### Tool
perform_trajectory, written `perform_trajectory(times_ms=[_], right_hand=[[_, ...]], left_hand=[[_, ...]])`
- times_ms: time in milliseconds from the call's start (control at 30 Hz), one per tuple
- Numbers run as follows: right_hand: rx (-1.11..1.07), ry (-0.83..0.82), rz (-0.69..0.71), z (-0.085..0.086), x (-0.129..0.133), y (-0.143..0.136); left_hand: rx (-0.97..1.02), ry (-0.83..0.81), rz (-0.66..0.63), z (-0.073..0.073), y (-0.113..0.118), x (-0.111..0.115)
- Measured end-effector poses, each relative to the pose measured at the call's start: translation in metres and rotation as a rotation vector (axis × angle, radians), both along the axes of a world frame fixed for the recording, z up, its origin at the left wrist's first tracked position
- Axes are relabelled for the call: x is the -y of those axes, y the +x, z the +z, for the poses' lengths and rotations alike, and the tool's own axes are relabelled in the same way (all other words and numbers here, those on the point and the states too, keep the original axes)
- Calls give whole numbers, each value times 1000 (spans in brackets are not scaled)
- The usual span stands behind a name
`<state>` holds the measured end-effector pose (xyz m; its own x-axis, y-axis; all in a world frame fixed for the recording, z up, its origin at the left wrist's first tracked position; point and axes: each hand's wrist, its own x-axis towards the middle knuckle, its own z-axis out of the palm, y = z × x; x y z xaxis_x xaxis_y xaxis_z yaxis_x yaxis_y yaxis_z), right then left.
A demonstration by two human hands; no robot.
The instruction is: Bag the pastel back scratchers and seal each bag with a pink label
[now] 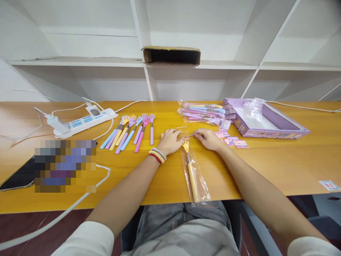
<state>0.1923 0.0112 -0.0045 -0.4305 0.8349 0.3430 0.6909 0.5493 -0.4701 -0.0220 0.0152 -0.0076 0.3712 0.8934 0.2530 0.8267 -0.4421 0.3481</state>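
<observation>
A yellow back scratcher (192, 177) lies inside a clear plastic bag (201, 177) on the table, its claw end pointing away from me. At the bag's far end, my left hand (171, 141) rests with its fingers closed on the bag's edge. My right hand (208, 139) pinches a small thin card (192, 135) over the bag's mouth. To the left, several loose back scratchers (130, 133) in blue, purple, yellow and pink lie side by side. Several small printed cards (230, 140) are spread just right of my right hand.
Bagged back scratchers (202, 112) are piled behind my right hand, beside a purple box (269, 119) holding crumpled clear plastic. A white power strip (86, 122) with cables sits at the left. White shelves hold a cardboard box (172, 56). A sticker (329, 185) is at the right edge.
</observation>
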Motion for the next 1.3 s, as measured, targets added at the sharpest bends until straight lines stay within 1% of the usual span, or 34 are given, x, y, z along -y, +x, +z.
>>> perform_trajectory(times_ms=[100, 267, 367, 433, 533, 667, 767, 933, 1033, 1200, 1300], right_hand=[[-24, 40, 1, -2, -2, 0], [-71, 62, 4, -6, -4, -2], [-139, 60, -42, -6, -4, -3], [-191, 32, -75, -5, -5, -4], [-249, -64, -81, -4, -6, -4], [-310, -115, -98, -3, -6, -7], [-374, -143, -89, -3, -5, -10], [-479, -152, -53, -2, -4, -10], [-550, -161, -41, -1, -5, -10], [-635, -155, -38, -3, -6, -11], [-684, -200, -57, -4, -7, -10]], left_hand=[[-1, -40, -75, 3, 3, 2], [34, -86, -143, 6, 10, 6], [103, -80, -209, 7, 13, 7], [167, -62, -253, 6, 13, 6], [233, -49, -293, 6, 13, 5], [263, -34, -315, 6, 12, 5], [274, -23, -298, 7, 13, 6], [282, -76, -276, 9, 13, 9], [292, -91, -303, 9, 13, 9], [318, -63, -322, 8, 12, 7], [353, -51, -340, 7, 12, 7]])
